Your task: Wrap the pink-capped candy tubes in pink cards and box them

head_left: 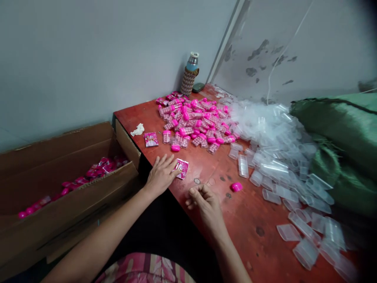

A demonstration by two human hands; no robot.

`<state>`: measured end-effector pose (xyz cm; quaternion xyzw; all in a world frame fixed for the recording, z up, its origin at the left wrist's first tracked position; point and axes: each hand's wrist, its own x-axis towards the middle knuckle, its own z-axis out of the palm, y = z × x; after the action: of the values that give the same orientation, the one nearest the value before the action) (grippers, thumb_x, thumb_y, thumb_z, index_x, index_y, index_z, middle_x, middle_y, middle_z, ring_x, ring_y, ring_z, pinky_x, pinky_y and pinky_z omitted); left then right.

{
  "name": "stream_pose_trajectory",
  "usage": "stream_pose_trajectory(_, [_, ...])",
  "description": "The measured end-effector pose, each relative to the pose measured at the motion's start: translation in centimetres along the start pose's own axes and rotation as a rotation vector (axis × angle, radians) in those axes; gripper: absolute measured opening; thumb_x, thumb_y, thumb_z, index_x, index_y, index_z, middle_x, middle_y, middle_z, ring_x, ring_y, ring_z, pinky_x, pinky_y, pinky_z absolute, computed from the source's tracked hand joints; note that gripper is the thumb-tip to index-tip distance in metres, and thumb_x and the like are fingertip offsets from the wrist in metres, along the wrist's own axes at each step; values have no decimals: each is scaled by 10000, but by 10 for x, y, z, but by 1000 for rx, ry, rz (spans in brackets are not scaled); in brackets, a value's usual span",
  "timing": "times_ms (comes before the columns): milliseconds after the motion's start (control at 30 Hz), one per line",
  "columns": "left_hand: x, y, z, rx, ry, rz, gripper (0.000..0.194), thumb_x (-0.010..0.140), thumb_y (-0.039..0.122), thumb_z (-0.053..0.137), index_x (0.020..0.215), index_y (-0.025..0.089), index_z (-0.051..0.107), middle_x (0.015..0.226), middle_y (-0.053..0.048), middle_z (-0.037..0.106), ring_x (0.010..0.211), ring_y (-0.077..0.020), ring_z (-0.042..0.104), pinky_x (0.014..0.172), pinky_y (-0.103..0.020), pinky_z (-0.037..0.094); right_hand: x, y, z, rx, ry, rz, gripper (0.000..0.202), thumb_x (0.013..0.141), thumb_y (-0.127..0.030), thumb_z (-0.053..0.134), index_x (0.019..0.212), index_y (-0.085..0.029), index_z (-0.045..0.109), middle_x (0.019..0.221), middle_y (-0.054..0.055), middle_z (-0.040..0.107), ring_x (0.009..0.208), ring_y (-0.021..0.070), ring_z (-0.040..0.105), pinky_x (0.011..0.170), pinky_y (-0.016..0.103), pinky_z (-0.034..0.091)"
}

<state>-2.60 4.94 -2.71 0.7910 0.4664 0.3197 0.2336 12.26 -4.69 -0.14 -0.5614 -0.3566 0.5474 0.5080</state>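
The left hand [160,175] lies with its fingers extended and slightly spread, touching a pink packet [182,169] near the edge of the red surface [250,251]. The right hand [207,206] is curled, thumb and fingertips close together; whether it pinches anything I cannot tell. A pink cap [236,187] lies near it. Beyond, pink-capped bottles [194,122] full of small pink balls form a heap beside a pile of clear tubes [273,169]. At left, an open cardboard box [85,210] holds pink packages [101,167].
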Motion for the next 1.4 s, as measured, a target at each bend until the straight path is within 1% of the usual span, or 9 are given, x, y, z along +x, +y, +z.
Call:
stream_pose_trajectory(167, [5,-3,19,106,71,43,258,799,290,515,1028,260,630,1187,-45,567,1229,-268,352,1042,-519,91,9,-5,-10,-80,-12,-31,220,751,-366,592,693,-164,527,608,-14,584,499,92,539,464,198,424])
stream_pose_trajectory(467, [-3,9,15,-145,165,71,255,804,257,510,1028,277,631,1172,-28,580,1215,-231,378,1039,-468,192,50,-18,6,-14,57,-152,375,684,-285,661,995,-198,472,770,-6,601,682,129,576,607,247,451])
stream_pose_trajectory(633, [-9,29,-5,-734,68,-322,455,730,370,595,1156,214,554,1124,-89,604,1033,-244,548,884,-376,425,58,-31,9,47,-10,-119,348,692,-264,649,983,-204,466,634,-50,556,541,94,514,528,213,404])
stream_pose_trajectory(767, [-11,28,-16,-1167,-208,-573,349,708,411,605,880,115,674,824,-96,672,769,-206,626,718,-340,496,62,-40,4,-93,-252,-47,361,678,-280,658,980,-191,481,657,-29,581,562,111,534,534,226,403])
stream_pose_trajectory(867, [-15,21,-18,-1222,-196,-663,269,649,358,675,720,99,681,709,-71,661,676,-163,615,681,-299,497,77,-50,5,-359,-356,-118,250,739,-339,586,921,-176,535,675,-6,592,574,121,534,534,232,400])
stream_pose_trajectory(1033, [-23,12,-21,-1266,-89,-791,240,623,316,705,658,82,669,654,-80,656,609,-142,606,607,-257,500,127,-72,28,-1026,-63,-419,255,824,-364,448,833,-169,611,769,62,644,706,175,584,628,267,402])
stream_pose_trajectory(1167, [-27,6,-23,-1310,46,-900,209,588,263,738,612,82,637,626,-71,644,562,-127,593,562,-246,505,161,-74,58,-1427,185,-269,484,800,-538,397,841,-120,639,812,166,663,801,278,612,679,342,416])
stream_pose_trajectory(1300, [-26,2,-26,-1405,142,-963,193,594,231,739,613,94,604,619,-57,638,538,-120,591,524,-235,509,176,-65,73,-1517,196,-204,521,776,-537,427,912,-80,639,881,213,655,834,332,612,668,380,430])
stream_pose_trajectory(1400, [-24,2,-28,-1501,238,-980,172,624,215,720,630,107,587,625,-38,632,538,-111,589,509,-225,515,179,-63,65,-1508,180,-218,482,813,-465,387,850,-69,660,855,228,656,811,329,617,656,374,423])
